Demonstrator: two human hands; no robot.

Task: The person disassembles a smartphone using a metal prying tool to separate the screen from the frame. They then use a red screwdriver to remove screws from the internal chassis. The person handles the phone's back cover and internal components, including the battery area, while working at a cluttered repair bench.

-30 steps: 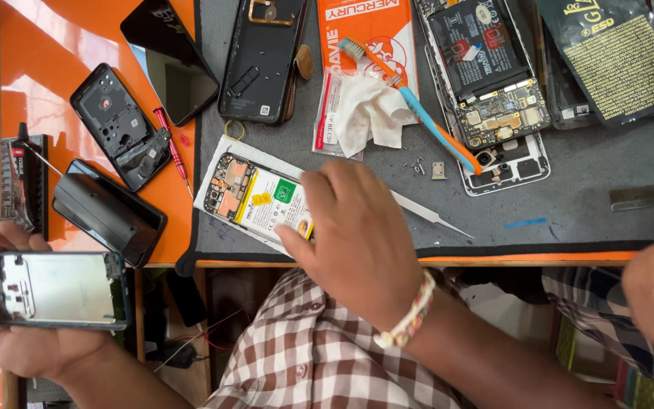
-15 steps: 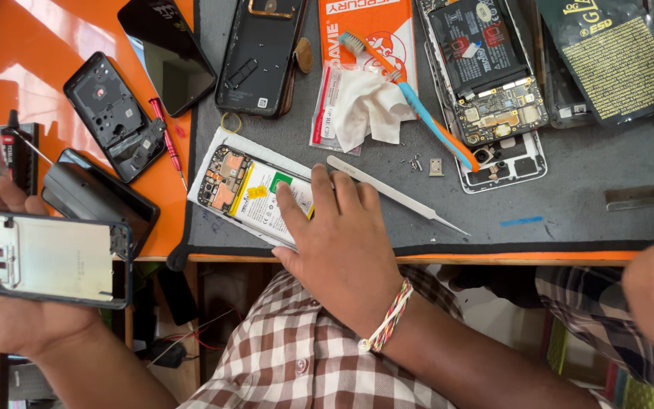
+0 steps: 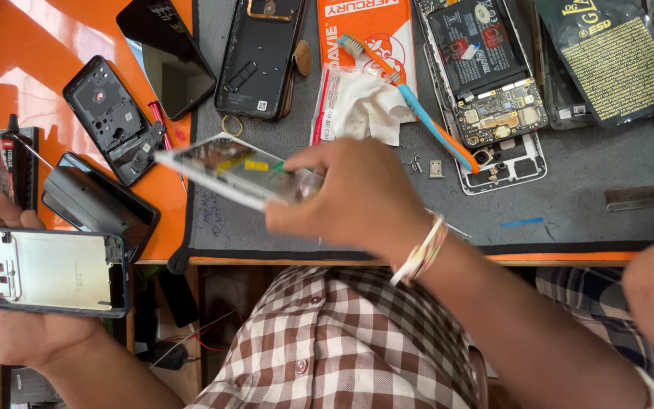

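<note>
My right hand (image 3: 357, 198) grips a white opened phone body (image 3: 228, 170) with its circuit board showing, lifted off the grey mat (image 3: 569, 212) and tilted, blurred by motion. My left hand (image 3: 9, 326) holds a dark phone frame (image 3: 43, 271) with a silvery inner plate, flat and below the bench edge at the lower left. The two phones are apart, the white one up and to the right of the frame.
On the orange bench (image 3: 32, 45) lie a black back cover (image 3: 111, 121), a dark screen (image 3: 164, 53) and a black phone (image 3: 96, 204). The mat carries another back cover (image 3: 259, 57), an orange packet (image 3: 361, 38), a toothbrush (image 3: 418, 113), a white cloth (image 3: 365, 106), an opened phone with battery (image 3: 486, 76), tiny screws (image 3: 418, 163).
My right hand has picked the white phone body up from the mat and swung it leftward. The left hand with the frame has stayed near the lower left.
</note>
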